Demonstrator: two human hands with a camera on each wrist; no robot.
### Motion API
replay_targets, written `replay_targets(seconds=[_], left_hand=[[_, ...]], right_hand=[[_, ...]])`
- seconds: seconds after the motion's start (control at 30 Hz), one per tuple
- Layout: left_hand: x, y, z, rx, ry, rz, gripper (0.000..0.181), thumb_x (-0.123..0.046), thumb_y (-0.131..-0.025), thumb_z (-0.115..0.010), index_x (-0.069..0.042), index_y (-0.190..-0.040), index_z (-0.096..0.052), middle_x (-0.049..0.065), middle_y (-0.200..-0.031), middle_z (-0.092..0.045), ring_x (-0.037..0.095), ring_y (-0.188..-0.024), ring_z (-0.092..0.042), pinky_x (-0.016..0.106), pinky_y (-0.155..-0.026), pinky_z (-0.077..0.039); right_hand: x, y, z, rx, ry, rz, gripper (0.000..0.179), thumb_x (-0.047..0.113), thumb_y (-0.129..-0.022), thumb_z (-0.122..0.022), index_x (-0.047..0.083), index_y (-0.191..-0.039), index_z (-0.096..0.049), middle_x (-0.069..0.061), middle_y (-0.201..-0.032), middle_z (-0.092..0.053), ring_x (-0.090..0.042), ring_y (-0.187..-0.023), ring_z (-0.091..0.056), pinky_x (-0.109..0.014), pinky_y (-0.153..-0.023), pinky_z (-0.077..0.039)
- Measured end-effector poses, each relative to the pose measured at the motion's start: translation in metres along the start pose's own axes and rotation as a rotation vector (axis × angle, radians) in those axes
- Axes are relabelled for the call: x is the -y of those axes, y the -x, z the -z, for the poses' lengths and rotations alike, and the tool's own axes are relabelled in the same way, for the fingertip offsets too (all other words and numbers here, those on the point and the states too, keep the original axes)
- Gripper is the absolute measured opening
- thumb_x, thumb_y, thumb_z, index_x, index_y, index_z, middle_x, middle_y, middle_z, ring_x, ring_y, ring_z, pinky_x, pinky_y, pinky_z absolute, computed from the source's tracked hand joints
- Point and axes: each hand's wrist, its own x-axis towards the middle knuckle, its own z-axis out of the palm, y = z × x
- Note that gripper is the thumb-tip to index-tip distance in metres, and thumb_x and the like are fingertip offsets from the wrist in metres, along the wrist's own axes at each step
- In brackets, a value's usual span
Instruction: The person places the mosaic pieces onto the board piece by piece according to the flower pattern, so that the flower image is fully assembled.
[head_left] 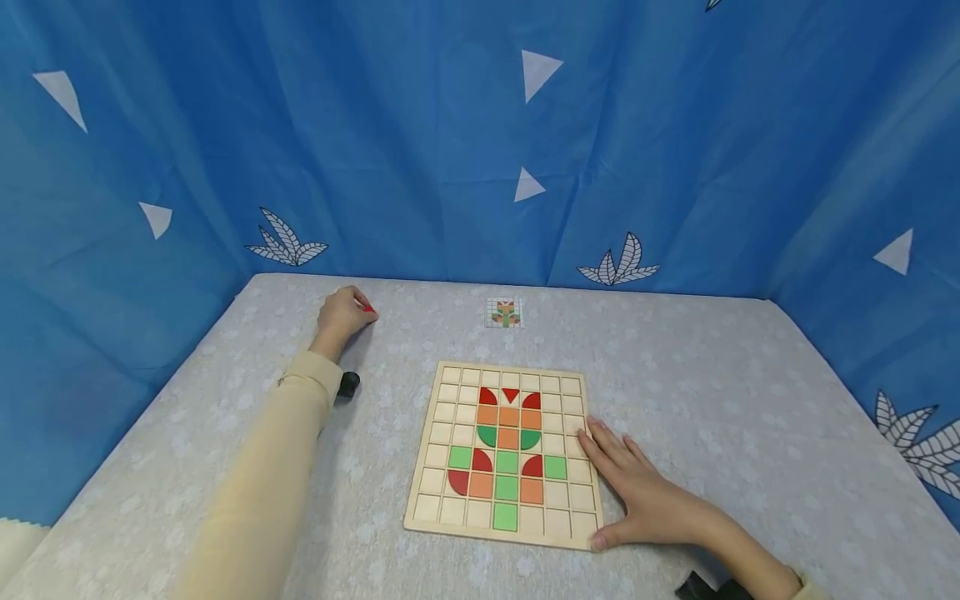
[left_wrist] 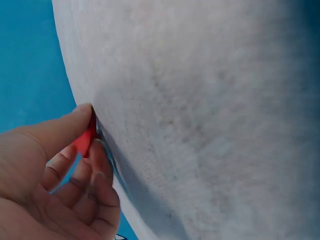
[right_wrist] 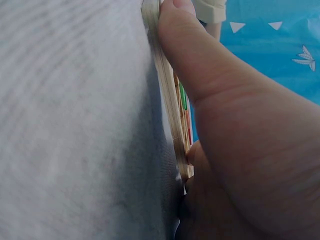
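Observation:
Far out on the left of the table, my left hand (head_left: 343, 317) pinches a small flat red piece (left_wrist: 86, 140) between thumb and fingertips, close over the cloth. Its full outline is hidden by the fingers. A wooden grid board (head_left: 422, 467) lies in front of me, holding red quarter-circles, a red triangle (head_left: 511, 395), orange squares, green quarter-circles and light green squares (head_left: 506, 517). At the board's right side my right hand (head_left: 648, 496) rests with fingers spread, thumb at the near corner and fingertips on the edge.
Beyond the board lies a small pattern card (head_left: 503, 313) with a gridded flower picture. A pale patterned cloth (head_left: 712, 375) covers the table. Blue curtains (head_left: 420, 142) hang behind it and at both sides.

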Motion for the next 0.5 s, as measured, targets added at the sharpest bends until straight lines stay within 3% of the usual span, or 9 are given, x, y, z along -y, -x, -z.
replay_targets(seconds=[0.13, 0.27, 0.37, 0.5], left_hand=[[-0.002, 0.005, -0.003, 0.005, 0.022, -0.065, 0.016, -0.011, -0.085, -0.068, 0.0, -0.093, -0.06, 0.019, -0.094, -0.062, 0.032, -0.081, -0.057, 0.043, -0.071, -0.044], [-0.013, 0.013, -0.001, 0.046, 0.095, -0.136, 0.014, -0.01, -0.087, -0.066, 0.001, -0.096, -0.064, 0.018, -0.093, -0.063, 0.031, -0.082, -0.057, 0.042, -0.071, -0.045], [-0.028, 0.024, 0.002, 0.105, 0.175, -0.199, 0.018, -0.01, -0.09, -0.062, 0.001, -0.104, -0.067, 0.017, -0.094, -0.065, 0.032, -0.084, -0.061, 0.04, -0.073, -0.047], [-0.056, 0.052, 0.007, 0.227, 0.297, -0.307, 0.022, -0.009, -0.092, -0.06, 0.003, -0.11, -0.066, 0.016, -0.095, -0.067, 0.033, -0.086, -0.064, 0.041, -0.075, -0.049]], right_hand=[[-0.001, 0.001, -0.003, -0.005, -0.004, 0.001, 0.121, 0.064, -0.064, -0.072, 0.008, -0.151, -0.009, -0.014, -0.154, 0.001, -0.03, -0.139, 0.0, -0.021, -0.102, 0.014], [-0.002, 0.002, -0.004, -0.008, 0.021, 0.013, 0.121, 0.065, -0.064, -0.072, 0.007, -0.151, -0.009, -0.016, -0.154, 0.001, -0.03, -0.139, 0.0, -0.022, -0.102, 0.014], [-0.003, 0.001, -0.004, -0.01, 0.035, 0.019, 0.122, 0.066, -0.064, -0.071, 0.006, -0.15, -0.009, -0.016, -0.154, 0.0, -0.03, -0.139, -0.001, -0.022, -0.102, 0.014], [-0.002, -0.001, -0.003, -0.003, 0.028, 0.004, 0.122, 0.066, -0.064, -0.072, 0.007, -0.151, -0.009, -0.015, -0.154, 0.001, -0.028, -0.139, 0.001, -0.022, -0.102, 0.014]])
